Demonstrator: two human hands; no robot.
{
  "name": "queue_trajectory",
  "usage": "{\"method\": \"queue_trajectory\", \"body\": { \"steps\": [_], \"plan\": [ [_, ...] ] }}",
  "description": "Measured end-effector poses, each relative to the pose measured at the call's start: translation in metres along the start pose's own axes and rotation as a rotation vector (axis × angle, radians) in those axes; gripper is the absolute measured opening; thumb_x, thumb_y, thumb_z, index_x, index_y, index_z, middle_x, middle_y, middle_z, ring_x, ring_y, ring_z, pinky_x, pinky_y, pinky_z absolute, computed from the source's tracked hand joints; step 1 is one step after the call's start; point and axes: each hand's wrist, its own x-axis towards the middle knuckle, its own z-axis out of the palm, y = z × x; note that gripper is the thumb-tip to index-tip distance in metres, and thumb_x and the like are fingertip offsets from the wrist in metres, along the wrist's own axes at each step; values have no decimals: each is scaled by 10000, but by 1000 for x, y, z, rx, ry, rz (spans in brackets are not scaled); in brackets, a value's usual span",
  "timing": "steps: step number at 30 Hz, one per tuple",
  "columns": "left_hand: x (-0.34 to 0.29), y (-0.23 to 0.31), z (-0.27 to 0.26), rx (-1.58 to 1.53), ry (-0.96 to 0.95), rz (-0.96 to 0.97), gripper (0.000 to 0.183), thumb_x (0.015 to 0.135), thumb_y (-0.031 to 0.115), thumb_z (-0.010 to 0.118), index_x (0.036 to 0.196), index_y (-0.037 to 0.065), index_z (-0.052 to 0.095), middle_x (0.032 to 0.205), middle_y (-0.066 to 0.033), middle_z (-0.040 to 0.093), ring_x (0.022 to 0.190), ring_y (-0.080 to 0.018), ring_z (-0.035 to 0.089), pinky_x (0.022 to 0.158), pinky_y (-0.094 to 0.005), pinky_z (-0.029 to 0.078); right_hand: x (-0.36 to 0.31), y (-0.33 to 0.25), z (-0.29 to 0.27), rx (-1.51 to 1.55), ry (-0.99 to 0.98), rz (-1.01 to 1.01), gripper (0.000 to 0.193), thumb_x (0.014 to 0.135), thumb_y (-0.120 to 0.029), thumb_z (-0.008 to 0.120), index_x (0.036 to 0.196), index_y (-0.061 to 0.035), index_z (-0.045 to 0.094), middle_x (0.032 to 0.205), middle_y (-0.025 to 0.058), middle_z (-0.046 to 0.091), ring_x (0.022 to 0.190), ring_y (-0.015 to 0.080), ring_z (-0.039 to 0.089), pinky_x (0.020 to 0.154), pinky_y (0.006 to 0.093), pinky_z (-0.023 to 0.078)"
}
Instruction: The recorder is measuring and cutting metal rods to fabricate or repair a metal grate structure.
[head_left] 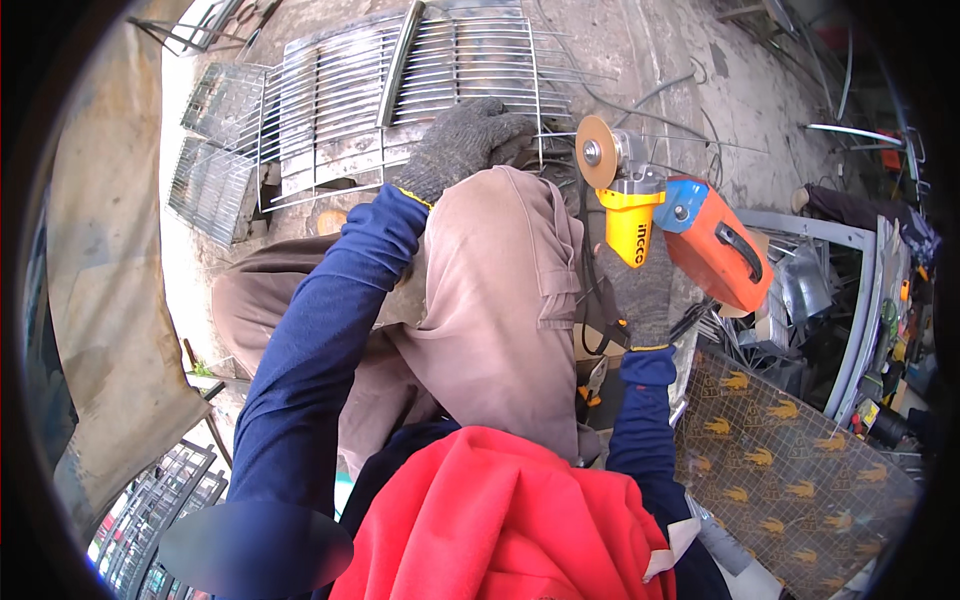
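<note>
My left hand (455,150), in a grey knit glove, is closed over the near edge of a metal grille (340,95) made of many thin parallel rods. Just in front of my raised knee, its fingertips are partly hidden among the bars. My right hand (643,295), gloved too, grips a yellow angle grinder (628,225) from below, right of the knee. The grinder's round tan disc (597,152) points up and left, a short way from the grille's right end. Whether the disc spins, I cannot tell.
Beside the grinder stands an orange and blue machine (715,245) with a black handle. Smaller mesh panels (212,185) lie left of the grille. Cables (690,125) cross the concrete floor. A patterned brown board (790,460) and metal scraps (790,290) are at right.
</note>
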Motion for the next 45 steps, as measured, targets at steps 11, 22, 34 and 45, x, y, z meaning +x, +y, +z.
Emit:
{"method": "queue_trajectory", "body": {
  "steps": [11,22,34,45],
  "plan": [
    [0,8,-3,-34,-30,-82,247,915,303,632,1045,98,675,978,-152,632,879,-375,620,755,-454,510,1,-8,1,-121,-29,-6,539,748,-256,806,1155,-16,546,990,135,628,892,281,615,800,400,490],
    [-1,7,3,-14,3,-51,269,909,300,640,1091,105,673,974,-166,630,890,-372,623,756,-450,510,2,-9,0,-51,-9,27,561,702,-233,830,1141,-20,552,974,145,617,876,287,619,788,410,496],
    [3,11,1,-52,-27,-36,275,881,292,675,1081,103,672,942,-159,621,868,-367,615,744,-446,504,5,4,1,-54,-5,3,590,693,-222,839,1156,-12,539,992,158,622,896,303,622,811,415,497],
    [4,14,3,-23,-75,-77,315,845,289,686,1106,114,675,1006,-153,615,928,-361,609,806,-444,504,1,2,-5,-121,-34,11,534,758,-212,787,1191,-28,534,1007,140,635,904,287,634,811,404,501]
  ]
}}
